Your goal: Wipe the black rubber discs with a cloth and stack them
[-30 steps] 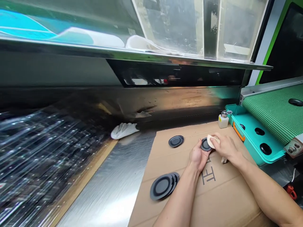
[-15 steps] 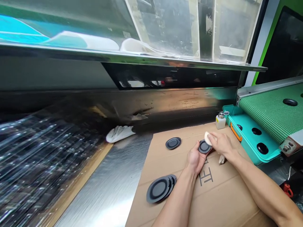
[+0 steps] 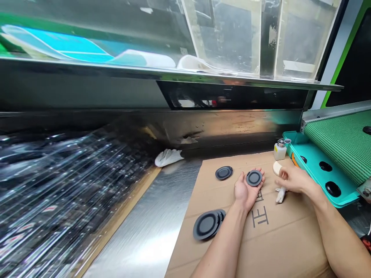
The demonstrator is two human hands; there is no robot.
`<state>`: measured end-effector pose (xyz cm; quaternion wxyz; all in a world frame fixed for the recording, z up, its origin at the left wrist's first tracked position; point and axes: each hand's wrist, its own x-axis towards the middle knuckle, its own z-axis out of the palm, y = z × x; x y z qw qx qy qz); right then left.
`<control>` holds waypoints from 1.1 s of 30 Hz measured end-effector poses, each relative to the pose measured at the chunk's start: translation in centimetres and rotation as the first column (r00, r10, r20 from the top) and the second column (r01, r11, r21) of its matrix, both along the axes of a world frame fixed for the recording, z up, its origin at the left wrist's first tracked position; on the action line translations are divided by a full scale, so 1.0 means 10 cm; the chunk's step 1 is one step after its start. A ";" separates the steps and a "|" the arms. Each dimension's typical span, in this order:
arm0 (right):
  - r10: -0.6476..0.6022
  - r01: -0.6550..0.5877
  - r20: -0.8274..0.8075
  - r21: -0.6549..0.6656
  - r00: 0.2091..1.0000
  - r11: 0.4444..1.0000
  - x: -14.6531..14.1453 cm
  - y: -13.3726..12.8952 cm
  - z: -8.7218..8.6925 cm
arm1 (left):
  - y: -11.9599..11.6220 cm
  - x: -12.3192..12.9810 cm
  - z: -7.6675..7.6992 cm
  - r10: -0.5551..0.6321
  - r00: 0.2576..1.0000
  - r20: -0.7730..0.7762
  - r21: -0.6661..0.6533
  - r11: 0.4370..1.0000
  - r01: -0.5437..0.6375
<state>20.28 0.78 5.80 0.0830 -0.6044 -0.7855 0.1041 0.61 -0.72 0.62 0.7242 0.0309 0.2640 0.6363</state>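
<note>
My left hand (image 3: 245, 193) is palm up, holding a round dark grey disc (image 3: 254, 178) with a small tab on its rim. To its right, my right hand (image 3: 295, 180) hovers over the cardboard with thumb and index finger apart. Beside its fingertips is a round cream pad (image 3: 277, 168), and just below them a crumpled white cloth (image 3: 280, 195); whether the fingers touch the cloth is unclear. Another grey disc (image 3: 224, 173) lies on the cardboard (image 3: 220, 255) at the back. Nearer my left forearm sits an overlapping pile of grey discs (image 3: 205, 225).
A small white dispenser bottle (image 3: 279, 150) stands by a teal tray (image 3: 344, 199) with black round parts in it. Behind that runs a green conveyor belt (image 3: 342, 135). Leftward are a white glove (image 3: 168, 157), clear plastic-wrapped material (image 3: 66, 200) and a low metal ledge (image 3: 116, 69).
My right hand has moved right, away from the disc, and let go of the cream pad, which now lies near the cloth. The left hand has opened flatter under the disc. The view has shifted left.
</note>
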 end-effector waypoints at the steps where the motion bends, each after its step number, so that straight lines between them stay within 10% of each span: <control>1: 0.097 -0.094 0.036 -0.086 0.995 0.992 0.00 -0.02 0.00 | 0.01 -0.01 -0.01 0.006 1.000 0.018 0.001 1.000 -0.006; 15: 0.486 -0.527 -0.208 -0.251 0.849 0.812 -0.12 -0.28 0.21 | 0.05 -0.04 -0.02 0.022 0.996 0.086 0.019 1.000 -0.024; 22: 0.128 -0.139 -0.111 -0.092 0.985 0.986 -0.18 -0.18 0.10 | 0.05 -0.03 -0.02 0.063 0.997 0.048 0.032 0.997 -0.065; 29: 0.427 -0.454 -0.230 -0.076 0.874 0.888 -0.42 -0.31 -0.08 | 0.05 -0.01 -0.01 0.042 0.999 -0.004 0.071 0.997 -0.041; 33: 0.372 -0.349 -0.434 0.136 0.820 0.927 -0.51 -0.28 -0.05 | 0.03 0.03 0.01 0.020 1.000 -0.009 0.021 1.000 -0.020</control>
